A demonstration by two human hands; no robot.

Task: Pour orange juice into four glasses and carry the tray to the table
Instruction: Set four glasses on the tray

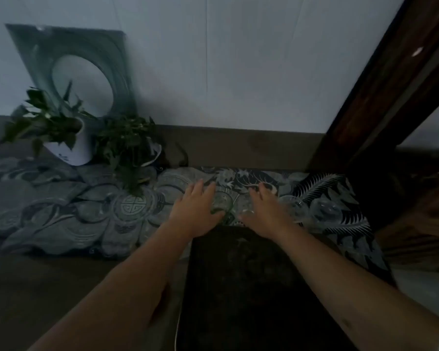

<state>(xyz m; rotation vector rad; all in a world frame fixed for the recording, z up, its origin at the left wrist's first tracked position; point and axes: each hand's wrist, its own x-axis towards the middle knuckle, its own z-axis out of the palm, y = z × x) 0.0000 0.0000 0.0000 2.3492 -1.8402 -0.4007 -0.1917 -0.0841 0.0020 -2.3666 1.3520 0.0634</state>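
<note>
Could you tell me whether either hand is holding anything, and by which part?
Cannot tell, too blurred: the left hand lies against the side of a clear glass; the right hand looks open.

Cloth [61, 211] grey-blue, floral medallions (darker, feathery at right); tray [238, 287] black; pot [79, 150] white.
</note>
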